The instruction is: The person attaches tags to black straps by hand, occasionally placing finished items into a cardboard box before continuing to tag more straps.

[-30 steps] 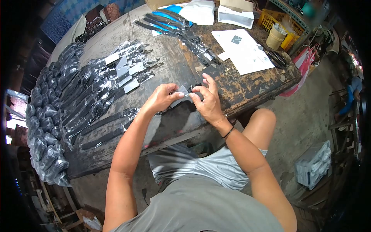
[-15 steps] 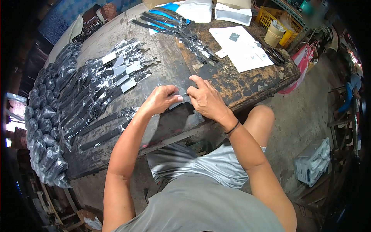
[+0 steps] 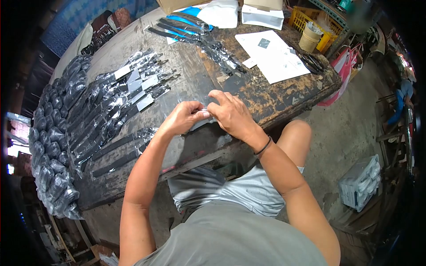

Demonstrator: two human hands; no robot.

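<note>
We see both hands meeting over the near edge of the table (image 3: 284, 95): left hand (image 3: 183, 117) and right hand (image 3: 230, 114), each grip pinched together on a small clear plastic bag (image 3: 203, 113) held between the fingertips, just above the table surface. Left of them lie two unbagged black straps (image 3: 117, 153), beyond those a row of bagged straps (image 3: 120, 95). White paper sheets (image 3: 273, 55) and scissors (image 3: 313, 63) sit at the far right.
</note>
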